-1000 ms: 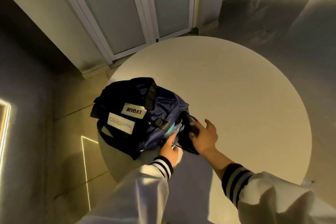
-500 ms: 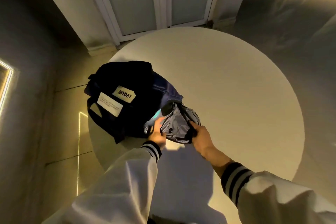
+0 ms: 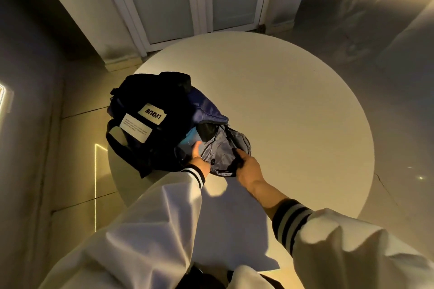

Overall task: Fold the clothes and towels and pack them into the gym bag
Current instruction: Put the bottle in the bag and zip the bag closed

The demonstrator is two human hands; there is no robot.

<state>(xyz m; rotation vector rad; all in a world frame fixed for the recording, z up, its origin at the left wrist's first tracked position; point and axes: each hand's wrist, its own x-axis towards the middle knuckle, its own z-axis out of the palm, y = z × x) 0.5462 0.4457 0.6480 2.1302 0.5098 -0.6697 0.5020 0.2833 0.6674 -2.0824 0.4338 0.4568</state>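
A dark navy gym bag (image 3: 155, 110) with white labels lies on the left side of the round white table (image 3: 293, 112). Its end flap (image 3: 223, 148) is pulled open, showing grey lining, and something turquoise (image 3: 191, 138) shows inside the opening. My right hand (image 3: 246, 166) grips the flap's dark lower edge. My left hand (image 3: 198, 158) reaches into the opening with fingers extended toward the turquoise fabric. Most of the bag's inside is hidden.
White double doors (image 3: 199, 0) stand behind the table. The tiled floor (image 3: 77, 166) at the left has a glowing light strip (image 3: 95, 183). A pale draped surface (image 3: 375, 19) fills the right side.
The flap, closed a second ago, has been pulled open to show its grey lining. My left hand has moved further into the opening.
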